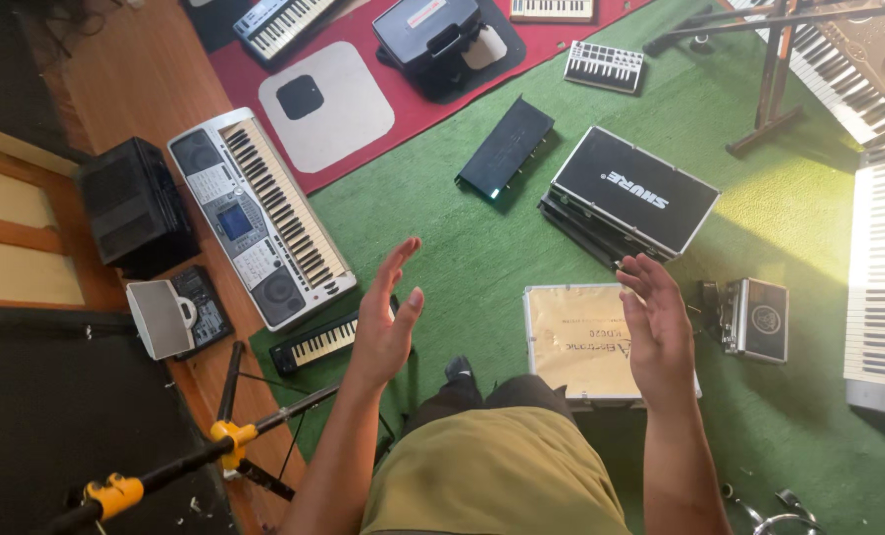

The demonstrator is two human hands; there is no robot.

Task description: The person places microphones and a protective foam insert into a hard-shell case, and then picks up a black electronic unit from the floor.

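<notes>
My left hand (386,315) is raised in front of me, palm turned inward, fingers spread, holding nothing. My right hand (653,327) faces it, also open and empty. Between and below them lies a flat silver-framed case with a tan lid (571,337) on the green carpet (442,228). A small black mini keyboard (315,344) lies just left of my left hand. My right hand hovers over the case's right side. My legs in olive shorts (492,466) fill the bottom centre.
A silver keyboard (259,213) lies at left, a black speaker (135,203) beside it. A black flight case (630,193) and a slim black box (507,147) sit ahead. White keyboards (883,277) line the right. A stand with yellow clamps (165,466) crosses bottom left.
</notes>
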